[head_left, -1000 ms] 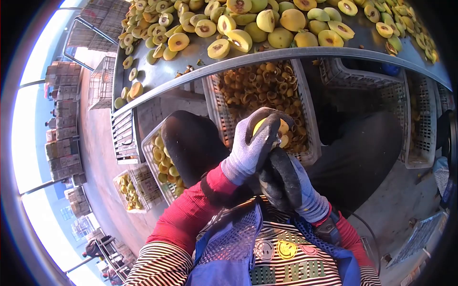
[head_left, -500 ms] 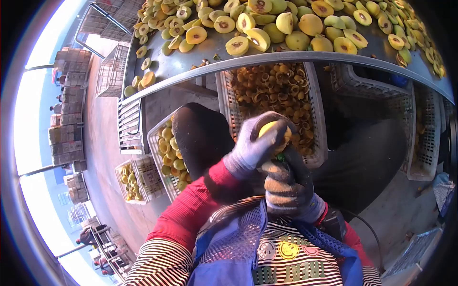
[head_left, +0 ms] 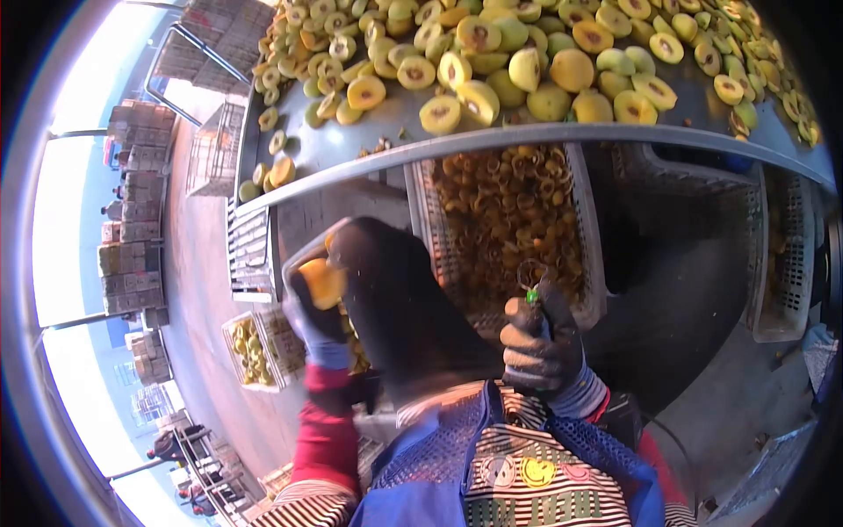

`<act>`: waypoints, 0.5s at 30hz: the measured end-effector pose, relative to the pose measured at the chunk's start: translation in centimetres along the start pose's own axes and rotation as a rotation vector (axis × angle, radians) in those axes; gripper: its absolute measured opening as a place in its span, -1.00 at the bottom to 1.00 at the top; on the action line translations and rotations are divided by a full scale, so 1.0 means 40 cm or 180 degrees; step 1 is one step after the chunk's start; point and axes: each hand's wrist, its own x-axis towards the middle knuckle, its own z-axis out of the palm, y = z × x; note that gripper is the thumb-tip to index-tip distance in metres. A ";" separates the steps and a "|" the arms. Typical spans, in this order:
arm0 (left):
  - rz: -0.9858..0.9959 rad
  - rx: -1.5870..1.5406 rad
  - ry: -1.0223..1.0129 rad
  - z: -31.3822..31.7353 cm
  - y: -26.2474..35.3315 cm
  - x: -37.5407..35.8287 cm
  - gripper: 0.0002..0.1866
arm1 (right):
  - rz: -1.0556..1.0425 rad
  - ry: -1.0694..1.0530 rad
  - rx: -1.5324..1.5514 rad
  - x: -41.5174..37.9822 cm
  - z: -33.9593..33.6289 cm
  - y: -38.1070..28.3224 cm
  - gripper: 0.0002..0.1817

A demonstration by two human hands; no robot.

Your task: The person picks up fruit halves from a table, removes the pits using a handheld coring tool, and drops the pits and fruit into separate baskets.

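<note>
Smeared by motion, my left hand in a pale glove is at the left, beside my knee and over a crate of halved fruit. A yellow peach half lies against its fingers. My right hand, in a dark, stained glove, is closed round the handle of a pitting tool with a green band and a thin wire loop at its top. The loop points up in front of a crate filled with scooped-out orange-brown fruit pieces.
A metal table ahead carries a heap of halved peaches, many with pits showing. Its raised rim runs over the crates. Another crate of fruit stands on the floor at left. Slatted crates are at right.
My left hand has left the right hand and swung left and down to the side crate with the peach half. My right hand stays near my lap, its wire loop now uncovered.
</note>
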 end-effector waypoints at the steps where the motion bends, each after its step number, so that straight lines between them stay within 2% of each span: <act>1: 0.0243 0.0785 0.0188 -0.085 0.001 0.045 -0.51 | -0.0002 0.0026 -0.0077 -0.001 0.002 -0.008 -0.43; 2: 0.0251 0.2662 0.0044 -0.195 -0.018 0.090 -0.59 | 0.0000 0.0065 -0.0135 0.000 0.005 -0.014 -0.43; 4: -0.0262 0.5958 -0.0317 -0.184 0.033 0.107 -0.65 | -0.0016 0.0210 -0.0171 0.012 0.009 -0.029 -0.44; 6: 0.0685 0.3725 -0.0076 -0.058 0.039 0.145 -0.67 | -0.0107 0.0639 -0.0325 0.029 0.002 -0.034 -0.45; 8: 0.0963 0.2364 -0.0610 0.166 0.068 0.180 -0.67 | -0.0115 0.0730 -0.0456 0.038 -0.015 -0.040 -0.43; 9: 0.0972 0.2412 -0.0756 0.225 0.029 0.240 -0.71 | -0.0146 0.0790 -0.0606 0.040 -0.022 -0.044 -0.42; 10: 0.0910 0.2981 -0.0884 0.323 0.051 0.274 -0.58 | -0.0154 0.0818 -0.0605 0.039 -0.025 -0.049 -0.42; 12: 0.1420 0.3791 -0.0878 0.429 -0.020 0.376 -0.39 | -0.0251 0.1223 -0.0922 0.026 -0.027 -0.059 -0.43; 13: 0.1193 0.3986 -0.1260 0.466 -0.058 0.429 -0.32 | -0.0264 0.1252 -0.0909 0.026 -0.023 -0.060 -0.43; 14: 0.0984 0.4169 -0.1656 0.496 -0.083 0.473 -0.25 | -0.0420 0.1579 -0.1201 0.033 -0.013 -0.063 -0.44; 15: 0.0751 0.3930 -0.1861 0.519 -0.080 0.490 -0.32 | -0.0576 0.1902 -0.1485 0.040 0.000 -0.065 -0.44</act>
